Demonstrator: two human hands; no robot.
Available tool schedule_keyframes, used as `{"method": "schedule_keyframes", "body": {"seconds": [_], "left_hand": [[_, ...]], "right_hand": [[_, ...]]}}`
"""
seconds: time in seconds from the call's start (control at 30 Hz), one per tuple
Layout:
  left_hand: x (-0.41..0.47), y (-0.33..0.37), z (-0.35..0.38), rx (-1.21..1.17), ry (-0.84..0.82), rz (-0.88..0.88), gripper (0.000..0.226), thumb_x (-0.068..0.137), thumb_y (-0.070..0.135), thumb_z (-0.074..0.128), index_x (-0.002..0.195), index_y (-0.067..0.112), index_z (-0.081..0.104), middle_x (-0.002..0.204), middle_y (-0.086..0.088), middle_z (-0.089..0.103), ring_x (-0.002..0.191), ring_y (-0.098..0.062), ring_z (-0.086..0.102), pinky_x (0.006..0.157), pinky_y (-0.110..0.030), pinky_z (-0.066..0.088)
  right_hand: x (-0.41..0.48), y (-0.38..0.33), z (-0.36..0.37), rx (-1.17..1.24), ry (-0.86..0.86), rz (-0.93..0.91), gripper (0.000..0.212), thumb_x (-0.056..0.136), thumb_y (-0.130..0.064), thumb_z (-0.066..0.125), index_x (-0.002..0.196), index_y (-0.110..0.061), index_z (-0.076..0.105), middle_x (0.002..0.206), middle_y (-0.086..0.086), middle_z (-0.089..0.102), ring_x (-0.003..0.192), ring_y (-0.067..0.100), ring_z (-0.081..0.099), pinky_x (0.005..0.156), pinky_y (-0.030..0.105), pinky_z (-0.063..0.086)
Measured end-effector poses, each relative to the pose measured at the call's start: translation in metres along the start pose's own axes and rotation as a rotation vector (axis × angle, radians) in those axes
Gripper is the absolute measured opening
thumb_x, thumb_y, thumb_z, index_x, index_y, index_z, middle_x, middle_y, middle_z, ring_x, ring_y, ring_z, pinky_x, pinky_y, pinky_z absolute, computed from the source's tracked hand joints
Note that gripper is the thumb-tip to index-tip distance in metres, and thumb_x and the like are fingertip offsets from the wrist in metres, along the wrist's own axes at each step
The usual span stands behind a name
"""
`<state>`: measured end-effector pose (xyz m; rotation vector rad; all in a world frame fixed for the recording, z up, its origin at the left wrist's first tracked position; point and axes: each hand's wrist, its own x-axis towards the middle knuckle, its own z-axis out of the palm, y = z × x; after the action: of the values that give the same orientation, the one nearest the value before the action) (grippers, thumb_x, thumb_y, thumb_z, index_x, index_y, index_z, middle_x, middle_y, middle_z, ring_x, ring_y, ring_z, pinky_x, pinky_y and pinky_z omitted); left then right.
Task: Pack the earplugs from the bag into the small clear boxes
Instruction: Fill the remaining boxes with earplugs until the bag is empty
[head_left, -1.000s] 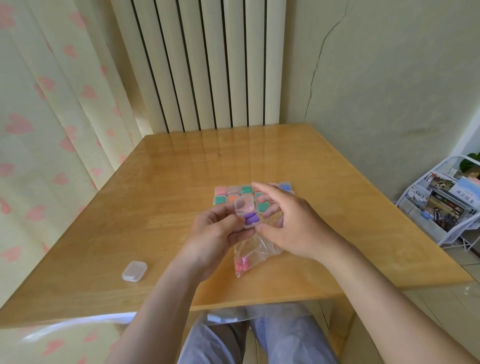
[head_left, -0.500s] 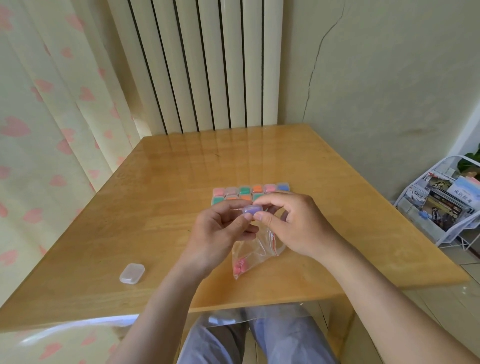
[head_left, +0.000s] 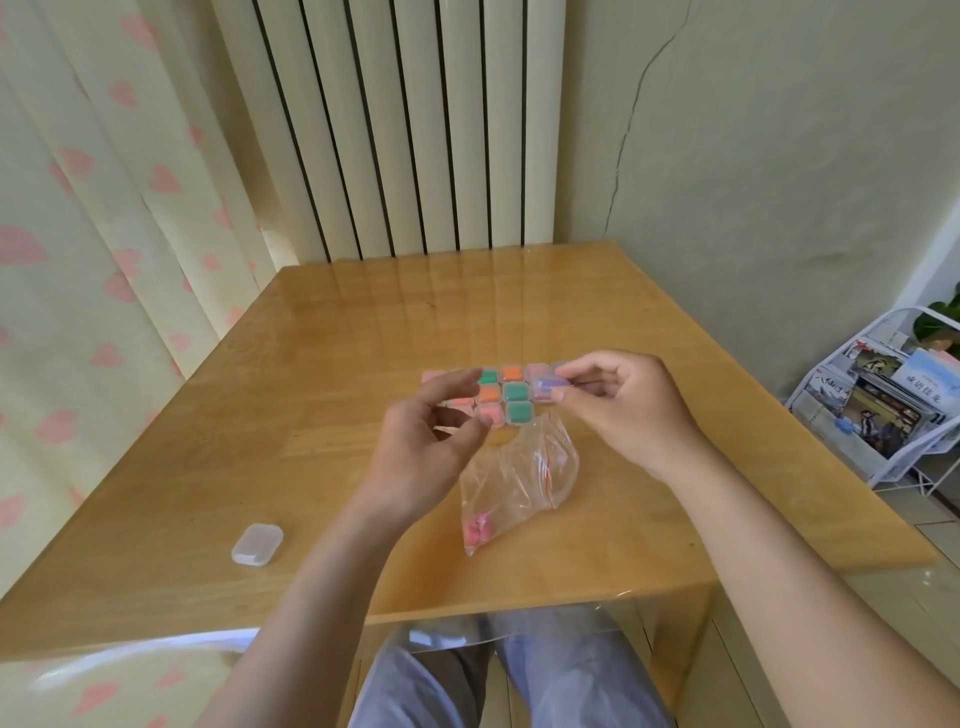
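Several small clear boxes (head_left: 503, 394) filled with pink, green and orange earplugs sit in rows on the wooden table (head_left: 322, 415). My right hand (head_left: 623, 410) pinches a small closed box with purple earplugs (head_left: 549, 386) at the right end of those rows. My left hand (head_left: 423, 441) hovers just left of the rows, fingers loosely spread, holding nothing. A clear plastic bag (head_left: 519, 475) lies between my hands, with a few pink earplugs (head_left: 480, 531) in its near corner. An empty clear box (head_left: 257, 543) lies apart near the table's front left.
A white radiator (head_left: 405, 130) stands behind the table and a heart-patterned curtain (head_left: 93, 234) hangs on the left. A white wire rack with magazines (head_left: 883, 400) stands on the floor to the right. My knees show under the table's front edge.
The purple box was closed between both hands. Now my right hand has carried it to the right end of the rows, and my left hand has let go and opened.
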<state>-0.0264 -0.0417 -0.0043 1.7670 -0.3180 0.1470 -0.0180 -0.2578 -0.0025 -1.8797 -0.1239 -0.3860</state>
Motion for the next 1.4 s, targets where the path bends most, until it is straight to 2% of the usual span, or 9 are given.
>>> {"method": "schedule_keyframes", "body": {"seconds": [0.13,0.27,0.5,0.7,0.8,0.9,1.17,1.27,1.4], "left_hand": [[0.002,-0.007,-0.014,0.115,0.034,-0.058,0.022,0.091,0.006,0.068,0.101,0.025,0.071,0.105,0.011,0.071,0.074,0.000,0.059,0.069,-0.014,0.050],[0.004,-0.016,-0.002,0.240,-0.010,-0.036,0.017,0.092,0.011,0.067,0.106,0.018,0.073,0.107,0.012,0.069,0.077,0.005,0.060,0.068,-0.009,0.047],[0.008,-0.025,-0.001,0.351,-0.031,-0.047,0.017,0.091,0.013,0.066,0.104,0.023,0.072,0.105,0.012,0.069,0.085,0.002,0.062,0.069,-0.010,0.045],[0.003,-0.026,-0.017,0.555,-0.067,0.014,0.021,0.089,0.013,0.067,0.108,0.021,0.072,0.109,0.008,0.068,0.094,-0.010,0.064,0.077,-0.024,0.049],[-0.002,-0.025,-0.048,0.767,-0.068,0.043,0.024,0.088,0.015,0.070,0.111,0.019,0.072,0.107,0.003,0.066,0.095,-0.016,0.063,0.072,-0.024,0.042],[-0.008,-0.025,-0.074,0.912,-0.104,-0.031,0.029,0.089,0.023,0.068,0.118,0.021,0.069,0.112,0.000,0.063,0.101,-0.019,0.061,0.076,-0.024,0.039],[-0.023,-0.026,-0.097,1.139,-0.175,-0.230,0.053,0.087,0.044,0.065,0.137,0.032,0.052,0.129,0.000,0.053,0.119,-0.025,0.053,0.098,-0.037,0.045],[-0.030,-0.025,-0.108,1.225,-0.177,-0.317,0.063,0.085,0.048,0.063,0.144,0.035,0.043,0.134,0.001,0.048,0.123,-0.025,0.049,0.098,-0.038,0.044],[-0.039,-0.026,-0.117,1.174,-0.180,-0.453,0.066,0.083,0.039,0.064,0.145,0.035,0.040,0.133,0.002,0.046,0.123,-0.022,0.049,0.090,-0.031,0.044]], "right_hand": [[0.014,0.033,-0.007,-0.260,0.020,0.139,0.013,0.079,-0.019,0.082,0.088,-0.025,0.075,0.093,-0.013,0.075,0.083,0.002,0.070,0.081,0.022,0.056],[0.016,0.051,0.008,-0.373,-0.014,0.110,0.015,0.082,-0.015,0.079,0.096,-0.020,0.077,0.103,-0.009,0.074,0.082,0.003,0.068,0.074,0.011,0.050],[0.017,0.062,0.017,-0.464,-0.003,0.007,0.017,0.083,-0.006,0.074,0.097,-0.015,0.077,0.101,-0.001,0.075,0.082,0.016,0.070,0.083,0.032,0.058],[0.016,0.065,0.020,-0.488,0.016,-0.025,0.016,0.082,-0.005,0.075,0.096,-0.011,0.078,0.092,-0.001,0.074,0.077,0.013,0.064,0.075,0.016,0.049],[0.015,0.065,0.022,-0.471,0.023,-0.072,0.014,0.082,-0.002,0.074,0.095,-0.007,0.078,0.091,0.001,0.072,0.078,0.018,0.065,0.073,0.016,0.047],[0.016,0.065,0.023,-0.473,0.004,-0.071,0.016,0.082,-0.004,0.074,0.096,-0.010,0.077,0.100,0.001,0.074,0.081,0.019,0.067,0.077,0.025,0.053],[0.012,0.050,0.017,-0.489,0.056,-0.029,0.030,0.090,0.003,0.055,0.109,-0.010,0.075,0.106,0.005,0.072,0.095,0.024,0.066,0.086,0.027,0.049],[0.012,0.037,0.020,-0.494,0.085,-0.065,0.030,0.091,0.005,0.051,0.106,-0.008,0.075,0.106,0.006,0.073,0.096,0.022,0.065,0.083,0.022,0.043],[0.010,0.017,0.033,-0.449,0.080,-0.116,0.034,0.091,0.005,0.048,0.106,-0.010,0.075,0.107,0.000,0.072,0.094,0.015,0.062,0.080,0.017,0.042]]}}
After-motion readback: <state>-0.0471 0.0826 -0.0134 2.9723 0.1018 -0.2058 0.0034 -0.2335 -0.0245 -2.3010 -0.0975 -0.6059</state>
